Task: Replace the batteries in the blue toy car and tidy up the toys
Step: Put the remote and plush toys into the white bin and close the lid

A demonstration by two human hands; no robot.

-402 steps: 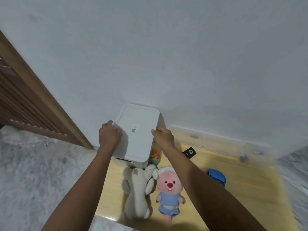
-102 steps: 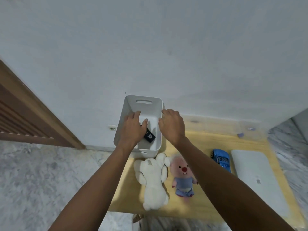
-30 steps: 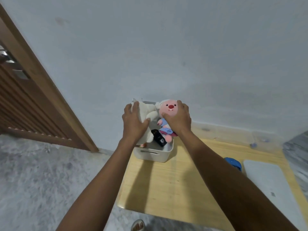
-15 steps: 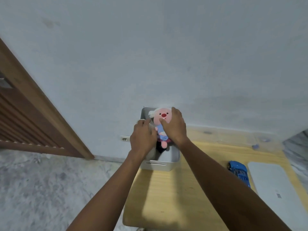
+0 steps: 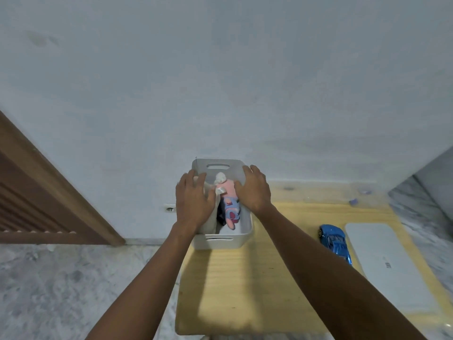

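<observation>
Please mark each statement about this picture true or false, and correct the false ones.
1. The pink plush toy lies inside the white bin. True.
2. The blue toy car is in the bin. False: it stands on the wooden table, right of the bin.
3. The white lid covers the bin. False: it lies flat on the table beside the car.
4. Both the left hand and the right hand are over the bin. True.

The blue toy car sits upright on the counter's right side. The pink plush and a white plush lie inside the white bin at the far left.
</observation>
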